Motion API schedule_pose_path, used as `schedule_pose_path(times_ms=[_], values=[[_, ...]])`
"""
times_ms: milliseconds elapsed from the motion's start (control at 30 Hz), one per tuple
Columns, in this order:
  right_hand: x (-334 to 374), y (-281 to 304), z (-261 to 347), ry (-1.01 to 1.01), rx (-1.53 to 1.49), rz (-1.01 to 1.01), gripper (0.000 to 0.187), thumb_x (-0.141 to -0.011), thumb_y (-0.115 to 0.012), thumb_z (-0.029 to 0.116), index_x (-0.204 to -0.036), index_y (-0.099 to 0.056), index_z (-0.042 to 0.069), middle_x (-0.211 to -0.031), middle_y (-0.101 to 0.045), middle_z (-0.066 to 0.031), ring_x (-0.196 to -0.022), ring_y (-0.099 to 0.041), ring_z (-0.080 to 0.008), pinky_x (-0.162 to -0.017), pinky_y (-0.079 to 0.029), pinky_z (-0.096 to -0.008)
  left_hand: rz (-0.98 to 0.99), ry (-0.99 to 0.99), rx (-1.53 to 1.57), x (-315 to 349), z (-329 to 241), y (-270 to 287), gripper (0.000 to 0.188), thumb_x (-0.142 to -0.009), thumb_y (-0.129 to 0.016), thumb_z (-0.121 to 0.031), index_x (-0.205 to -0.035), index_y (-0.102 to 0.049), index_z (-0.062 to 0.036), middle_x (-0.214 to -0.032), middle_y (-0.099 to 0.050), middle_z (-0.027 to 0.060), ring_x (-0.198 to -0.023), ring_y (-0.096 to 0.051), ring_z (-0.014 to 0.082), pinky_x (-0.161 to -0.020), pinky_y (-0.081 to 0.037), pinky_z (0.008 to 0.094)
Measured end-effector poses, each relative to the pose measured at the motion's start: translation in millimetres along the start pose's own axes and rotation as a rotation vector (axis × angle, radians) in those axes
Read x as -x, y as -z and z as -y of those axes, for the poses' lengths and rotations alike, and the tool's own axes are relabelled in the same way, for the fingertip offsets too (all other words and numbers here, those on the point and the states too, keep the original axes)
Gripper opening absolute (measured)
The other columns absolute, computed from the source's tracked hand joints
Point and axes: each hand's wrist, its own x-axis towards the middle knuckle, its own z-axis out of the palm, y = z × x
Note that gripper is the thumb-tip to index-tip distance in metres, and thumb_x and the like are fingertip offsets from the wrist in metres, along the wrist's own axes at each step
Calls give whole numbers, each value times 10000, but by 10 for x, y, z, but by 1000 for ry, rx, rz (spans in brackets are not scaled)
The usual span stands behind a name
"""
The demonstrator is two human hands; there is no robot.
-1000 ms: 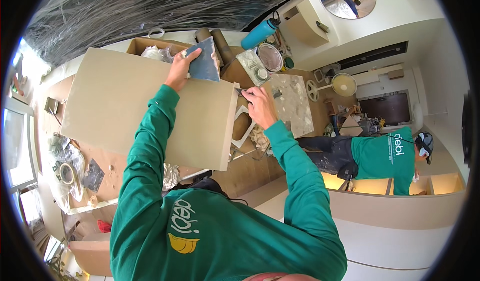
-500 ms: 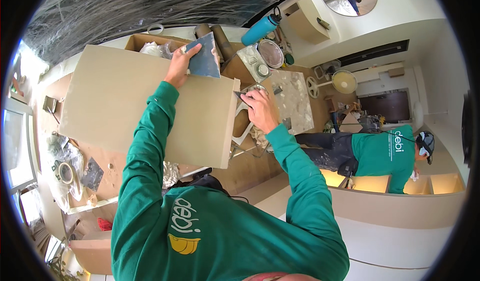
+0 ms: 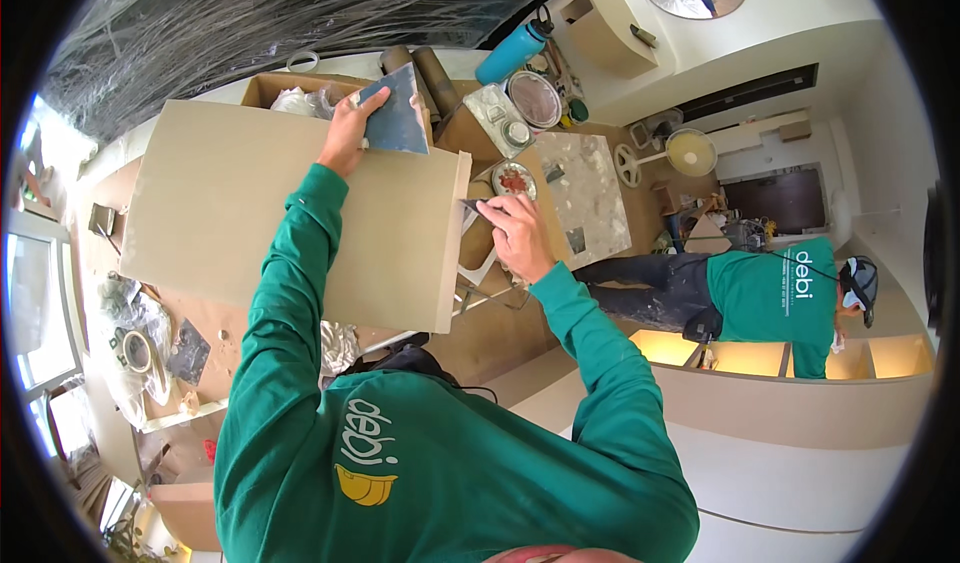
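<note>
A large beige panel [image 3: 230, 203] spans the view in front of me, with a narrow lip along its right edge. My left hand [image 3: 347, 135] is above its far side, closed on the near edge of a flat blue-grey plate [image 3: 402, 121] that looks like a plastering blade. My right hand [image 3: 520, 238] grips a small dark scraper [image 3: 473, 206], its thin end at the panel's right edge. Most of the scraper is hidden by the fingers. Just beyond this hand sits a round tub [image 3: 513, 178] with reddish bits in it.
Beyond the panel stand a cardboard box [image 3: 262, 91], a blue bottle [image 3: 515, 51] and an open bucket [image 3: 535, 100]. A stained board [image 3: 590, 198] lies to the right. Farther right, a co-worker [image 3: 770, 293] in green reaches into lit shelf compartments [image 3: 750, 355]. A fan [image 3: 690, 155] stands behind.
My right hand has moved slightly down along the panel's edge with the scraper, uncovering the tub with reddish bits. The left hand still holds the plate.
</note>
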Motion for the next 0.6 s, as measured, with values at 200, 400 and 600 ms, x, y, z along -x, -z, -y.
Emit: schedule_pose_path(times_ms=[200,400,600], values=[[-17,-226,-97,26,4,-106,483,-763,-636,-41,-1231,-704,57,-1124,-638,-73,-1048,-556,-314,-925,-460,-441,31,8,-10,30,-33,-20,264,-951,-729,-225,-1085,-687,-2,-947,-726,46,-788,-696,133,-737,-590,297],[162,-100,-215,71,29,-29,457,-768,-637,-41,-1208,-714,54,-1113,-641,-75,-1035,-563,-303,-900,-458,-435,9,1,-15,-38,41,61,264,-968,-708,-232,-1109,-682,-10,-977,-730,45,-810,-701,133,-749,-588,289],[-295,88,-312,-16,54,-62,431,-789,-609,-43,-1197,-718,45,-1094,-638,-62,-1017,-566,-299,-868,-469,-455,9,16,-4,-60,52,68,294,-944,-739,-234,-1107,-680,2,-982,-728,54,-823,-704,142,-768,-590,300]])
